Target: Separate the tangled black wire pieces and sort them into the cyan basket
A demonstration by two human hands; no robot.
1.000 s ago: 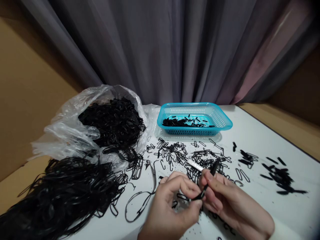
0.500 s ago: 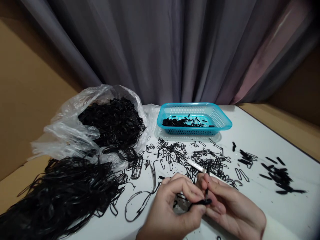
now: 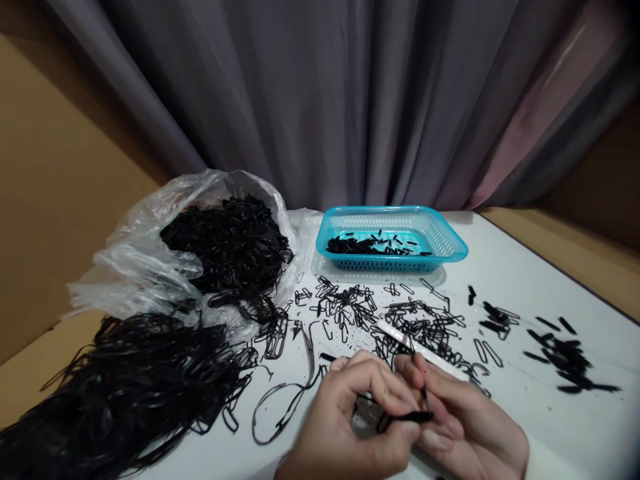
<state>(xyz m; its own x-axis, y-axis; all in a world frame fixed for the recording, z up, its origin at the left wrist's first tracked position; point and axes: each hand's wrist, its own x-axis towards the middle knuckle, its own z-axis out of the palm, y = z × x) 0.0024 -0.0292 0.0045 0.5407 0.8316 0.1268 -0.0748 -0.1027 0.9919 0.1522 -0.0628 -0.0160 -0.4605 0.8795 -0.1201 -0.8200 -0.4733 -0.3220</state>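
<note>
Low in the view, slightly right of centre, my two hands meet above the white table. My left hand [image 3: 357, 417] pinches a small black strip [image 3: 415, 417] between thumb and fingers. Closed round a thin dark tool [image 3: 425, 393], my right hand [image 3: 465, 407] holds its tip close to the strip. Behind the fingers lies a white ruler-like bar [image 3: 450, 365] among thin black loops [image 3: 415, 323]. Part of the strip and most of the tool are hidden by fingers.
A blue basket [image 3: 450, 250] with small black pieces stands at the back. At left are a clear plastic bag [image 3: 145, 220] of black parts and a tangled black heap [image 3: 125, 400]. More black pieces [image 3: 567, 360] lie at right, and a grey curtain [image 3: 310, 100] hangs behind.
Both hands have shifted slightly right and down in the view, with the black strip between them. The tool's upper part has tilted left. The whole scene has also shifted slightly right.
</note>
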